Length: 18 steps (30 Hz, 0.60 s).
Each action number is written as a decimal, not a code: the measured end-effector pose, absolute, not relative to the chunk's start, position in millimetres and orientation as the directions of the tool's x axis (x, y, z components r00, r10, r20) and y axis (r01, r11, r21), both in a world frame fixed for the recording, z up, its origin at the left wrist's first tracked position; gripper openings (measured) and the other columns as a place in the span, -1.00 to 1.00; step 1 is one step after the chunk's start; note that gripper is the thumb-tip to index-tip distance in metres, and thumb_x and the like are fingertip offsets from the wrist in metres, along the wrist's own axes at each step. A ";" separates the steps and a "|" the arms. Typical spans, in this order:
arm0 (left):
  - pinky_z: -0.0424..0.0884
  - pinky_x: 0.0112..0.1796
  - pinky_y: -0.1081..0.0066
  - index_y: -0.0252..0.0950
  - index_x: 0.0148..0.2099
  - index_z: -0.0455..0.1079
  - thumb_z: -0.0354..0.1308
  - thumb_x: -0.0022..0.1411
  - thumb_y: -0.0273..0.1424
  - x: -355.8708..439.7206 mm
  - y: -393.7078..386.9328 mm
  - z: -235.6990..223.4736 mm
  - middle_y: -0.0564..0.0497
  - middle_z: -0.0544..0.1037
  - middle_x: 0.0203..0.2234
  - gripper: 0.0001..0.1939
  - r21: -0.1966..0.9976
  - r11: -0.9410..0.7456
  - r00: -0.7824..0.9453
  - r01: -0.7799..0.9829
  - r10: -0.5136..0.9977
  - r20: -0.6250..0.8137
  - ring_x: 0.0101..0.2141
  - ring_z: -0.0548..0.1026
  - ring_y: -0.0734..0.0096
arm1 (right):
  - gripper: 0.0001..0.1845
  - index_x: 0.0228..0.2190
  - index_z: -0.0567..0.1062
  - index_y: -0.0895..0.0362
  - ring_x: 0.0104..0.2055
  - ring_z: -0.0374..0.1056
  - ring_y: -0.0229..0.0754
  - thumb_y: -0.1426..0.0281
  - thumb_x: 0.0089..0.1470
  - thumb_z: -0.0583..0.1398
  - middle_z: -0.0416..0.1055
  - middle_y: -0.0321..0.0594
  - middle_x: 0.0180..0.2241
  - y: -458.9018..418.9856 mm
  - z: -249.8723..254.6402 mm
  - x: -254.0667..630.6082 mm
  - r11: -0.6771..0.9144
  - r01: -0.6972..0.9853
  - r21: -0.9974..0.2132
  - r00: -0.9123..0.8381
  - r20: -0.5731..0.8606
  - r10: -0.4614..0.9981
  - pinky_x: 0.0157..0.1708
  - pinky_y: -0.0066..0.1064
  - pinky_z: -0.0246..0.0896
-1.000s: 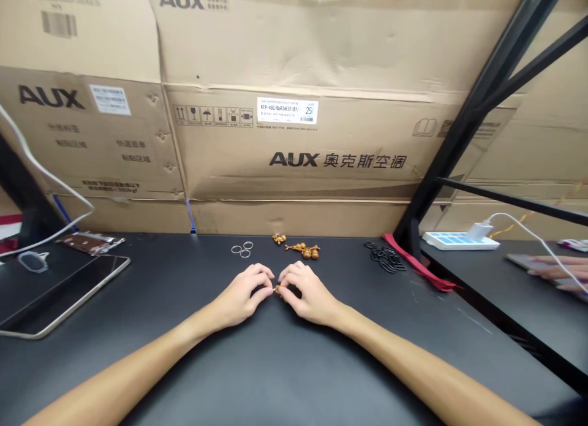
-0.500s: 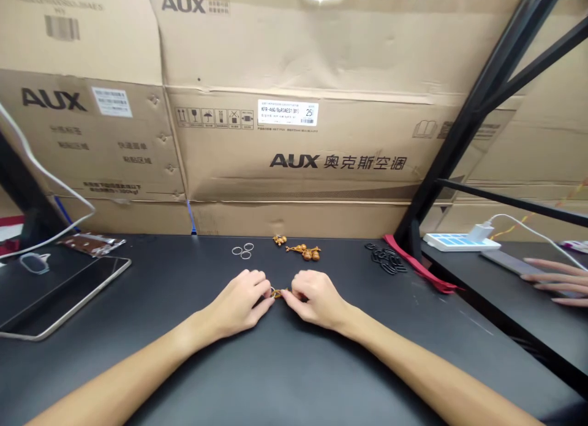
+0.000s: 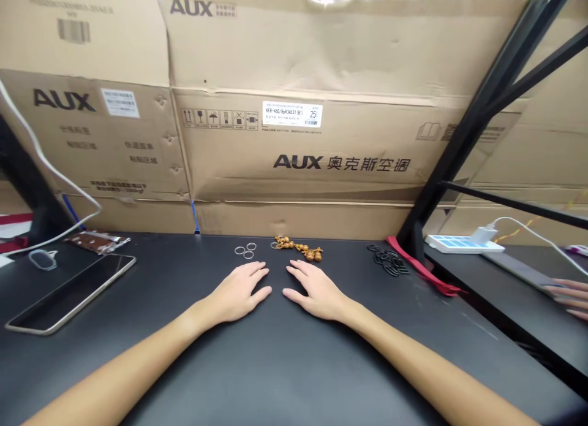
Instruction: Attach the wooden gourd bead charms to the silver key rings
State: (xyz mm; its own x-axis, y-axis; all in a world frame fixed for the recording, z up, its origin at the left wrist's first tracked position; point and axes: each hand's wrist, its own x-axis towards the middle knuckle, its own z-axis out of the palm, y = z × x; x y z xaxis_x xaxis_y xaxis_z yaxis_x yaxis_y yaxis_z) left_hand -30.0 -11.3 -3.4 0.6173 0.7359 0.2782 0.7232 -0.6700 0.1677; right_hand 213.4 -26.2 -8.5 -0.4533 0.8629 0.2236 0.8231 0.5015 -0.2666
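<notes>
My left hand (image 3: 241,291) lies palm down on the black table (image 3: 275,365), fingers stretched out, holding nothing. Opposite it, my right hand (image 3: 316,290) rests flat with its fingers apart, also empty. A narrow gap separates the two thumbs. Beyond my left fingers lie three metal split rings (image 3: 248,254) close together. Past my right fingertips is a cluster of small brown gourd-shaped charms (image 3: 314,254) on cords. At the cluster's left end, another split ring (image 3: 274,245) touches or sits beside the charms; which one I cannot tell.
Black rings or clips (image 3: 390,262) are piled at the right, beside a red strap (image 3: 422,273). A tablet-like device (image 3: 68,294) lies at the left. Cardboard boxes (image 3: 294,187) stand behind. Another person's hand (image 3: 572,294) is at the right edge, near a power strip (image 3: 463,244).
Both hands have let go of the ring and cord they pinched; their fingers have spread flat on the table. The ringed piece now lies at the back with the other charms.
</notes>
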 end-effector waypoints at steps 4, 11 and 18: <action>0.17 0.17 0.17 -0.28 0.20 0.27 -0.11 0.35 -0.09 -30.1 -11.7 -5.4 -0.14 0.30 0.19 -0.47 0.162 -0.678 0.620 0.717 0.726 0.298 0.19 0.23 0.15 | -0.25 0.19 0.24 0.19 0.32 -0.08 0.07 -0.05 0.17 -0.01 0.02 0.00 0.28 -26.8 -7.8 212.9 0.489 0.822 -0.291 -0.449 0.196 0.872 0.28 -0.07 -0.16; 0.18 0.16 0.12 -0.29 0.20 0.28 -0.11 0.36 -0.10 -30.1 -11.2 -5.0 -0.16 0.30 0.19 -0.48 0.168 -0.688 0.624 0.706 0.717 0.310 0.19 0.22 0.13 | -0.27 0.19 0.24 0.20 0.32 -0.07 0.08 -0.03 0.17 0.01 0.02 0.01 0.28 -27.2 -7.3 212.8 0.496 0.815 -0.299 -0.455 0.201 0.868 0.28 -0.03 -0.15; 0.18 0.16 0.13 -0.32 0.20 0.27 -0.10 0.36 -0.12 -28.8 -12.9 -1.3 -0.18 0.29 0.19 -0.48 0.161 -0.683 0.628 0.713 0.724 0.286 0.20 0.22 0.13 | -0.28 0.19 0.24 0.19 0.32 -0.07 0.08 -0.02 0.17 0.02 0.03 0.02 0.27 -27.3 -7.2 212.9 0.495 0.818 -0.294 -0.452 0.203 0.869 0.27 -0.03 -0.14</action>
State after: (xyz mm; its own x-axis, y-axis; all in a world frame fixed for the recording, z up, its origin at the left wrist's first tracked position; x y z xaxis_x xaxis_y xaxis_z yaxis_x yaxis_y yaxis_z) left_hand -28.8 -12.9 -1.3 0.6284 0.7236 0.2856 0.7129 -0.6826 0.1608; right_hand 212.9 -27.3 -7.2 -0.4522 0.8685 0.2030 0.8178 0.4946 -0.2944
